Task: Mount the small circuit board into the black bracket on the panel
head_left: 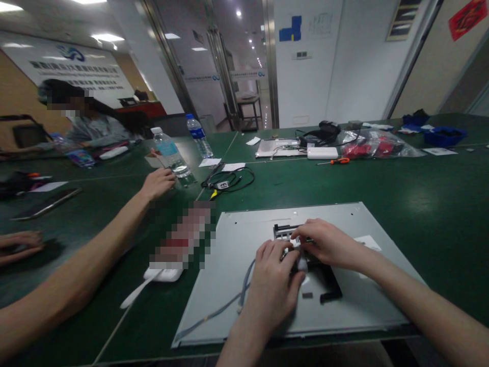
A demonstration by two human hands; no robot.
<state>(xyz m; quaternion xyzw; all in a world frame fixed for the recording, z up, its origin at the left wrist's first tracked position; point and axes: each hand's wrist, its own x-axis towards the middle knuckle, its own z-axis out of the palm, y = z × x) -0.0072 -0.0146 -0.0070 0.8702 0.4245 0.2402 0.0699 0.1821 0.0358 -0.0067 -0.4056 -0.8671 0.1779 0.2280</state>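
Observation:
A flat pale grey metal panel (214, 285) lies on the green table in front of me. On its middle sits a black plastic bracket (331, 283), partly covered by my hands. My left hand (273, 278) is closed, fingers curled over the bracket's near left side; what lies under them is hidden. From the right, my right hand (328, 242) reaches in with thumb and fingers pinched together at the bracket's upper part, close to the left fingertips. The small part between those fingers is too blurred to name. A grey-blue cable (217, 313) runs left from beneath my left hand.
A co-worker's arm (95, 260) reaches in from the left, its hand beside a water bottle (171, 153). A phone-like device (164, 272), partly pixelated, lies left of the panel. Behind are black cables (233, 181), an orange screwdriver (338, 161) and bagged red items (378, 145).

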